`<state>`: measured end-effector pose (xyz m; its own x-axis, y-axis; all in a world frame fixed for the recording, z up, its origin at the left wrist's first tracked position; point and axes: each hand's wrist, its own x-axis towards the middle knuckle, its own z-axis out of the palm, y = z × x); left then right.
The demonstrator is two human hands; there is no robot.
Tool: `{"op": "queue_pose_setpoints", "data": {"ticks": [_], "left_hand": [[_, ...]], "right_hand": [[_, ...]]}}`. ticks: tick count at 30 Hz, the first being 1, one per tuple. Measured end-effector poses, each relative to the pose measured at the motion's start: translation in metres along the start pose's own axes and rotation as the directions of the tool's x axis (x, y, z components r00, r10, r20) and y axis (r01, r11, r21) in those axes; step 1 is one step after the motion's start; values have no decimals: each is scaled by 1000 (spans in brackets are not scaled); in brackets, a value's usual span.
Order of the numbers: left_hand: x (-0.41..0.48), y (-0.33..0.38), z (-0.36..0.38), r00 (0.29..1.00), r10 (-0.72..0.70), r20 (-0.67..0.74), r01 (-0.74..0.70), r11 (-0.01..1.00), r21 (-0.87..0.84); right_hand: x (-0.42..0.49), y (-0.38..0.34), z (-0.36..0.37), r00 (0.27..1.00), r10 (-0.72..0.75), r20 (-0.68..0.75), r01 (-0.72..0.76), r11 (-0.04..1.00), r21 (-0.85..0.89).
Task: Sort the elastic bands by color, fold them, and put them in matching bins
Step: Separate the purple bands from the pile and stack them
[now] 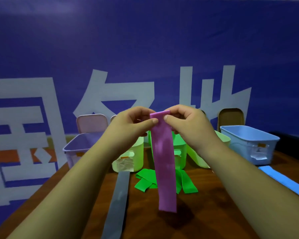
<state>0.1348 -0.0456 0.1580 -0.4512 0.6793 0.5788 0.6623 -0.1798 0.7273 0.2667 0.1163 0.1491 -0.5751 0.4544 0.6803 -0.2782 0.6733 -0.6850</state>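
Pinching the purple band (165, 161) at its top, left grip (133, 125) and right grip (186, 123) dangle it over the desk (214, 206); banner (145, 40) characters partly hidden.

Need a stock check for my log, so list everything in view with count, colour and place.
pink band: one, pink, hanging over the table from both hands
grey band: one, grey, flat on the table, front left
green bands: tangled pile, count unclear, green, table centre
blue band: one, blue, table, right edge
lavender bin: one, lavender, back left
green bins: three, pale to bright green, back centre, partly hidden
blue bin: one, light blue, back right
lids: two seen upright behind the bins, pink left, brown right
table: one, brown wood
banner: one, blue with white characters, behind
left hand: pinches the band's top
right hand: pinches the band's top
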Motion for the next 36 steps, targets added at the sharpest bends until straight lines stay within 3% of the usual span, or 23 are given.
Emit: {"op": "queue_pose_setpoints", "data": {"ticks": [5,12,28,36], "left_hand": [[11,17,-4,993,-2,-116,-2,1000,-28],[13,34,-13,993,-85,-79,72,985,-154],[12,24,-24,992,-94,-88,72,971,-227],[-13,-18,-2,985,-170,28,172,961,-217]], "right_hand": [[5,-16,0,1000,-10,8,10,999,36],[4,-27,1,1000,-4,12,4,1000,27],[17,-43,11,999,-35,6,35,999,-12],[24,-41,12,1000,-4,-30,5,1000,11]]}}
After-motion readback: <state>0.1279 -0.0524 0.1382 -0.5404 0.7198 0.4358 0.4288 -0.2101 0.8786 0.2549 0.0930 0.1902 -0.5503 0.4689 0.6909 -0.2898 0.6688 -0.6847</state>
